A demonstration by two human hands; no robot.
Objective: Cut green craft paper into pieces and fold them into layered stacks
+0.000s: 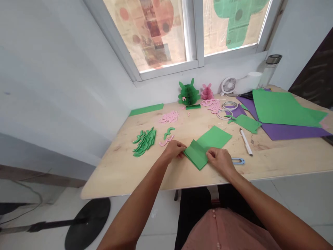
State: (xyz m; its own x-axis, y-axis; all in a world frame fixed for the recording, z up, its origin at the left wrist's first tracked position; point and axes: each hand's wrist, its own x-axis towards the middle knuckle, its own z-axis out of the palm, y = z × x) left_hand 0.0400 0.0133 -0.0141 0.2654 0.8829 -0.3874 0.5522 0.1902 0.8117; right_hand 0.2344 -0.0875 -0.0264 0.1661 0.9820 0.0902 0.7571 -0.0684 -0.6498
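No text is legible; print on the window paper (145,34) is too blurred.

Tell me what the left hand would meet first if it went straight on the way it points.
The left hand would likely meet the folded green paper, whose left corner is right at it; exact contact is unclear.

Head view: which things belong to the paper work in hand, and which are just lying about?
In the job:
- folded green paper sheet, between left hand and right hand
- curved green paper cutouts, probably

Seemingly lying about:
- small round white fan
- tall clear bottle, metallic cap
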